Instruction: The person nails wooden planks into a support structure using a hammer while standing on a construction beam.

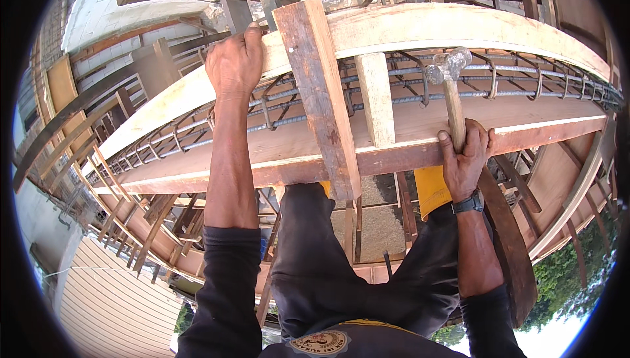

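Note:
My left hand [235, 63] is closed over the far pale board [426, 26] of a long formwork trough, its thumb along the top edge. My right hand [466, 158] grips a hammer [454, 105] by its wooden handle, low down, against the near board [400, 158]. The hammer's worn metal head points away from me, over the trough. Between my hands a rough dark-brown timber [318, 92] lies across both boards. Beside it, a shorter pale wood block [375, 99] spans the gap between them.
A steel rebar cage [525, 76] with ties runs along inside the trough. Loose timbers and props [157, 227] stick out below and around. A curved dark timber [508, 253] stands by my right forearm. A corrugated roof [118, 299] shows at lower left.

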Demonstrator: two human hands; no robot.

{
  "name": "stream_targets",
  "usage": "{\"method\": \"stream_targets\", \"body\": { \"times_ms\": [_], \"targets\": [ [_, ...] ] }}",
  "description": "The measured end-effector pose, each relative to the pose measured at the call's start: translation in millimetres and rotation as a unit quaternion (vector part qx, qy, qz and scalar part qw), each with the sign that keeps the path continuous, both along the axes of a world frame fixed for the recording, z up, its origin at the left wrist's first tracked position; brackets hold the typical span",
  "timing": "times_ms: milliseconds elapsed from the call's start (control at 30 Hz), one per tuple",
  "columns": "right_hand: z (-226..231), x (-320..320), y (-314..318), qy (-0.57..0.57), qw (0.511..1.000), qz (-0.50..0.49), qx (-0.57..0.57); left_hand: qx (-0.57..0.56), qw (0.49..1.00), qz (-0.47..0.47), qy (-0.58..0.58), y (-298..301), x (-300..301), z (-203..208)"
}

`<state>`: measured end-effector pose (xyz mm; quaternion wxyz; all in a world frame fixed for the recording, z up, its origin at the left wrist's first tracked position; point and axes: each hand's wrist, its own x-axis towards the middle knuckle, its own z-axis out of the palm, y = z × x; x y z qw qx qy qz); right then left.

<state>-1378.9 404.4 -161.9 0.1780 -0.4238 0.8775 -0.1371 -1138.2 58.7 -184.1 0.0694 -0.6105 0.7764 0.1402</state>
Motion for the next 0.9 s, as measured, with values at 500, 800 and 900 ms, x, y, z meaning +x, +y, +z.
{"method": "stream_targets", "body": {
  "times_ms": [500, 800, 900],
  "targets": [
    [87, -67, -235, -0.237, 0.965, 0.084, 0.077, -0.069, 0.99, -0.066, 0.104, 7, 27, -9],
    [151, -76, -343, -0.087, 0.866, 0.206, 0.447, -0.082, 0.982, -0.054, 0.16, 11, 11, -15],
    [110, -69, -314, -0.139, 0.853, 0.199, 0.461, -0.106, 0.98, -0.056, 0.162, 3, 29, -15]
  ]
}}
